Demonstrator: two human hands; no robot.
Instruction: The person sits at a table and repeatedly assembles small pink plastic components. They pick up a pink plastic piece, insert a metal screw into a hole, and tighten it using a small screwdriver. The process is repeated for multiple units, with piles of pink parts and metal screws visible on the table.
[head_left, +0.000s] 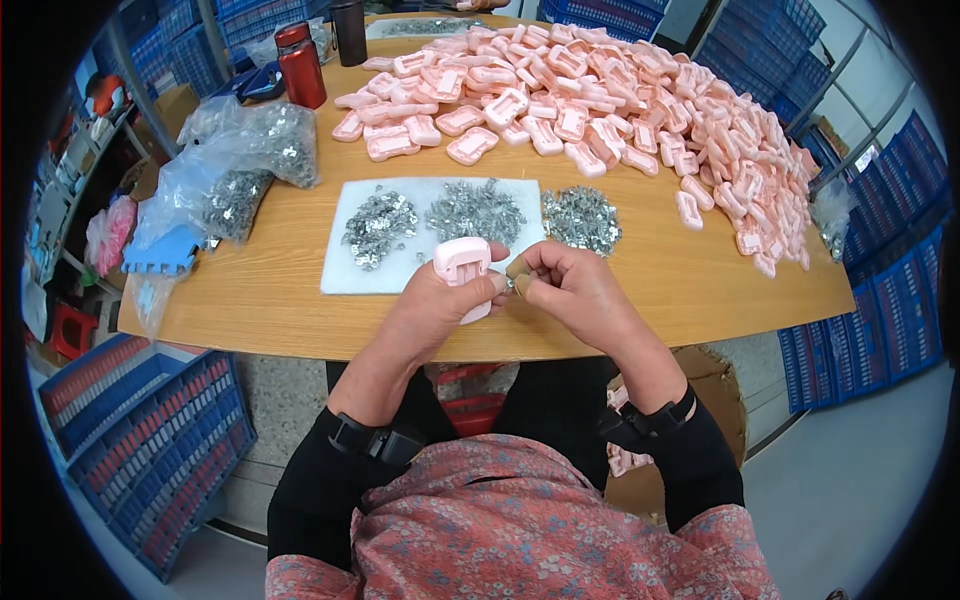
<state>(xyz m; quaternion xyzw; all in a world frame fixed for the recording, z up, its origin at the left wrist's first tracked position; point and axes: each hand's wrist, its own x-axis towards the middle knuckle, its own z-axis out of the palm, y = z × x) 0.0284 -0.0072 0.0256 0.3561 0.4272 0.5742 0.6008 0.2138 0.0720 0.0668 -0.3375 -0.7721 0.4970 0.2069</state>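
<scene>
- Lying at the left of the wooden table (720, 285): clear bags (190, 165) of metal pieces (285, 140).
- White foam sheet (338, 270), bearing two piles (380, 228) of such pieces.
- Left hand (430, 305), closed around a pink plastic shell (464, 268), held at the sheet's near edge.
- Right hand (580, 290), fingers curled, thumb and forefinger pinching a small shiny piece (509, 284) beside the shell.
- Third pile (582, 220), just right of the sheet.
- Heap of pink shells (600, 100), spreading across the table's far side and toward the right.

Workshop: heaped pink casings (620, 110), blue crates (160, 440)
</scene>
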